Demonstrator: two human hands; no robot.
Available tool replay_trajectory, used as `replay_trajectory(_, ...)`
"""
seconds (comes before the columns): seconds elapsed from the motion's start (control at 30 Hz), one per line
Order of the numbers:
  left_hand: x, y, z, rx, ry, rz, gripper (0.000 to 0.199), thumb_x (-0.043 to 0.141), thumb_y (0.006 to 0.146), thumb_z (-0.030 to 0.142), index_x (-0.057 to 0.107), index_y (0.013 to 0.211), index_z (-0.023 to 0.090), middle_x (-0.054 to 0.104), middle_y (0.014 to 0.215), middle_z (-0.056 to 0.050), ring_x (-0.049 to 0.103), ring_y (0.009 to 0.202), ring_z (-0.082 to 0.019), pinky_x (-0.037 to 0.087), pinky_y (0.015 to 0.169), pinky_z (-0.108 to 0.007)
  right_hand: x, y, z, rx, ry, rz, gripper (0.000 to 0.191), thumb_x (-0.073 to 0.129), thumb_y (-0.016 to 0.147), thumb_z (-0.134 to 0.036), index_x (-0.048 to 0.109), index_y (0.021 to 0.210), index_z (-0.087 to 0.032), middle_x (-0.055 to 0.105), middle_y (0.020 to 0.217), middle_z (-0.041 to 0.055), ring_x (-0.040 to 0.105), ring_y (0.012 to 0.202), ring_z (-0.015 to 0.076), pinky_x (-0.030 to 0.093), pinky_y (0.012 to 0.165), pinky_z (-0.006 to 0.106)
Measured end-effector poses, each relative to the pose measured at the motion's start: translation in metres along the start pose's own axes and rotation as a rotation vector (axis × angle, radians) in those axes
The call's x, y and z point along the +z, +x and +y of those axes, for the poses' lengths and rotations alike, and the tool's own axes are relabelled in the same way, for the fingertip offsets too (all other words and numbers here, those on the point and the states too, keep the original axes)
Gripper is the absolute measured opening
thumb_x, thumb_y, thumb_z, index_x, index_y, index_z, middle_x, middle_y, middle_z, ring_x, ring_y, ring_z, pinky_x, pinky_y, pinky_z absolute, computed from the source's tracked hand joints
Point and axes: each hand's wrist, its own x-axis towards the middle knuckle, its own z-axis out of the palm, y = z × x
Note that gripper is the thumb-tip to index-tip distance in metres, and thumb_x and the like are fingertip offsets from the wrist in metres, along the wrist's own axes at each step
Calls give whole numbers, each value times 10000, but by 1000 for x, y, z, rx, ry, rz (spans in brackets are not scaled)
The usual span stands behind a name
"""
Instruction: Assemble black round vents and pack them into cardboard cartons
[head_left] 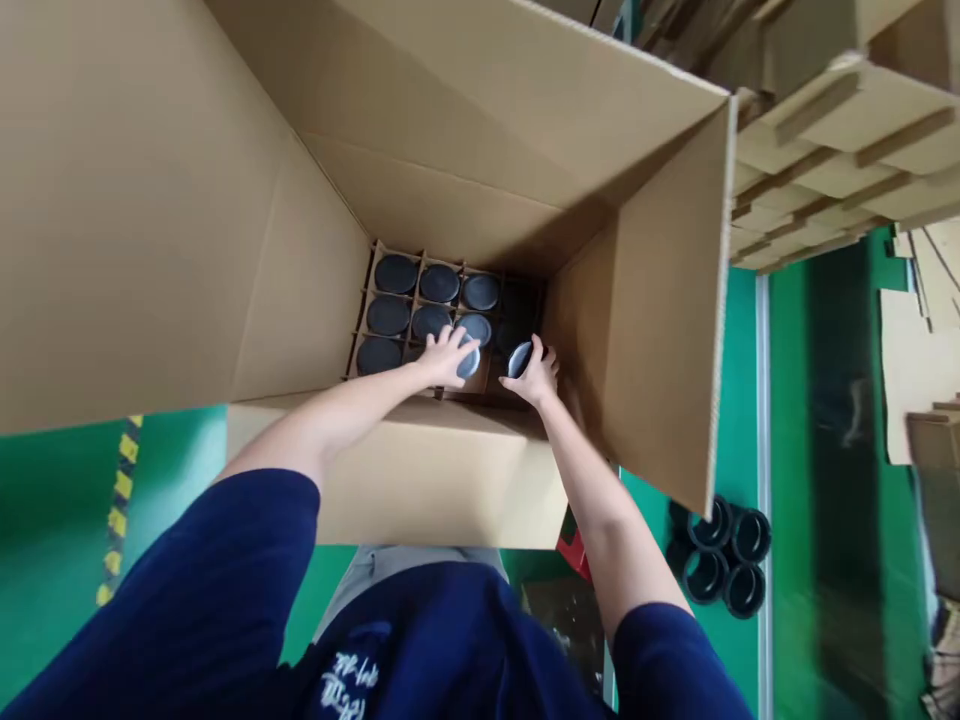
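Observation:
Deep inside a tall cardboard box (480,215), thin cardboard dividers form a grid of cells. Dark round-topped cylinders (396,273) fill several of these cells. My left hand (444,357) is closed around one dark cylinder (468,360) over the front row. At the front right of the grid, my right hand (537,376) grips another dark cylinder (519,359) by its sides, its top slightly tilted. The lower parts of both held cylinders are hidden. Shadow covers the cells along the right wall.
Long box flaps stand up around the opening, the right flap (667,300) beside my right forearm. Black hollow cylinders (720,560) are grouped on the green floor at right. Stacked cardboard (847,150) stands at the upper right. Yellow-black tape (120,510) marks the floor at left.

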Motion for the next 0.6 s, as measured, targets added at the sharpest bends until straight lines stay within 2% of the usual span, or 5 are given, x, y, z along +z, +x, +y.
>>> replay_trajectory(0.13,62,41,-12,180,33,-101,1046,819,698,277,333,1623,219,217,1670,-262,196,1500,-510,237,1138,-742,65,67,16,48,-240,-245,1197,902,657,-438,190,1603,-260,180,1631,254,298,1486,460,370,1126,574)
replay_trajectory(0.23,100,58,-17,278,15,-100,1047,814,696,252,332,1625,211,208,1677,-263,176,1511,-519,197,1162,-729,106,84,32,-42,-305,-291,1226,926,635,-419,191,1606,-278,167,1645,236,285,1494,454,312,1165,580)
replay_trajectory(0.4,146,76,-37,286,-45,-75,992,796,741,221,341,1622,210,151,1703,-243,111,1553,-497,115,1199,-724,155,95,49,-1,-329,-267,1183,894,708,-497,192,1624,-237,117,1666,268,233,1513,484,298,1171,591)
replay_trajectory(0.5,167,79,-55,334,-58,-34,830,687,887,263,324,1624,142,127,1713,-230,64,1593,-394,45,1261,-627,166,93,60,-51,-359,-191,937,790,850,-462,290,1593,-185,162,1662,270,236,1512,452,320,1164,567)
replay_trajectory(0.6,185,80,-68,355,-72,-43,720,554,992,340,310,1624,95,147,1713,-208,40,1608,-322,14,1292,-546,170,91,70,-97,-372,-227,529,622,982,-393,507,1418,-117,446,1489,246,435,1363,357,421,1092,476)
